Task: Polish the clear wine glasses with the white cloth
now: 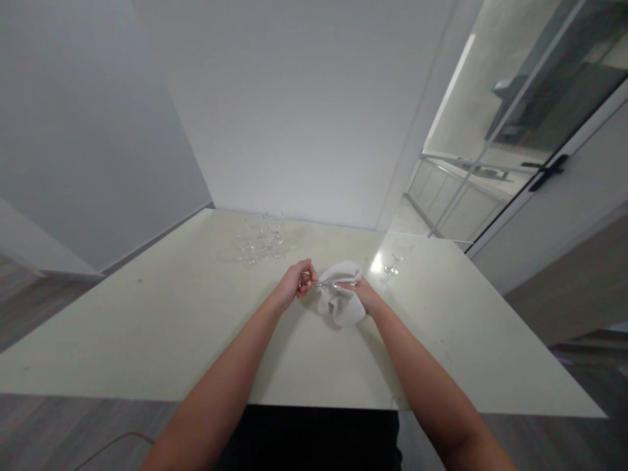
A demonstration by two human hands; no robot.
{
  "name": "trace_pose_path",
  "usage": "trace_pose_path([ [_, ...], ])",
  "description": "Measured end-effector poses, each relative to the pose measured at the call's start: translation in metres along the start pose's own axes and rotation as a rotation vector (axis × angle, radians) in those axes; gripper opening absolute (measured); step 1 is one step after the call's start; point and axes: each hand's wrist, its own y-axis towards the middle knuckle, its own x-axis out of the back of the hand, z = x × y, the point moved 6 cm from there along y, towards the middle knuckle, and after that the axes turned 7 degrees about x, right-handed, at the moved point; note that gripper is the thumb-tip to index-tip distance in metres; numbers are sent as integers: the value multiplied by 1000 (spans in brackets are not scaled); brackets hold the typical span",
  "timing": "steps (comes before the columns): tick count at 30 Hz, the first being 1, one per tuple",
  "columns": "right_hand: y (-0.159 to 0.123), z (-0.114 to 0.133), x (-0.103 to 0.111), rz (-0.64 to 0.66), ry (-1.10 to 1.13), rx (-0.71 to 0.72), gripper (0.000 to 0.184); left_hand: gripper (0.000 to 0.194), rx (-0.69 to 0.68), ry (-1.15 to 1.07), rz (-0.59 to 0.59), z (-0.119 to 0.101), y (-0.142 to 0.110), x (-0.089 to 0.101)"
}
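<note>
Glass (320, 284) with a thin stem is held sideways between two bare hands, over the middle of a pale table (171, 320). The left hand (298, 281) has its fingertips drawn together and pinches one end of it, probably the foot, though the fingers hide most of that part. The right hand (364, 294) grips a white cloth (347, 315), its fingers tucked into the folds around the other end; how tightly they press inside, I cannot tell. The cloth hangs in loose, bunched folds, and a short length of stem shows between it and the left hand

Toward the back left of the table stands a close group of clear glasses (258, 241), too faint to count. Another stemmed glass (392, 269) stands upright by itself to the right of the cloth, near a bright patch of reflected light. Behind the table rises a plain white wall (294, 118), and at the right a door has a black handle (548, 172)
</note>
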Motion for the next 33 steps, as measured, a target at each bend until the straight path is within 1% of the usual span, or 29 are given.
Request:
trace_pose_path([
  [2,1,4,-1,83,-179,81,26,49,-71,149,-13,-3,-3,-4],
  [3,1,5,-1,100,-242,109,23,49,-107,200,-18,-5,-5,-6],
  [5,1,7,0,93,-308,123,20,49,-174,236,-36,-9,-7,-7],
  [8,1,6,-1,95,-299,96,24,49,-255,205,-87,-13,-9,-5],
  [11,-1,6,-4,132,-241,70,31,49,-299,164,-133,-16,-11,-1],
  [14,-1,5,-7,194,-210,43,37,48,-304,155,-154,-16,-10,0],
  [17,0,5,-7,229,-243,37,35,49,-301,148,-151,-14,-9,0],
  [21,2,7,-2,219,-375,57,32,48,-310,148,-104,-12,-8,-1],
  [23,2,7,0,202,-400,50,32,46,-296,148,-97,-11,-7,0],
  [26,2,6,3,163,-361,-1,35,42,-249,101,-113,-9,-4,4],
  [29,1,6,1,122,-262,-41,38,41,-220,13,-119,-8,-1,8],
  [31,0,7,-3,131,-214,-46,37,40,-228,-19,-124,-9,0,10],
  [33,-2,8,-7,163,-205,-54,36,39,-245,2,-127,-9,-2,10],
])
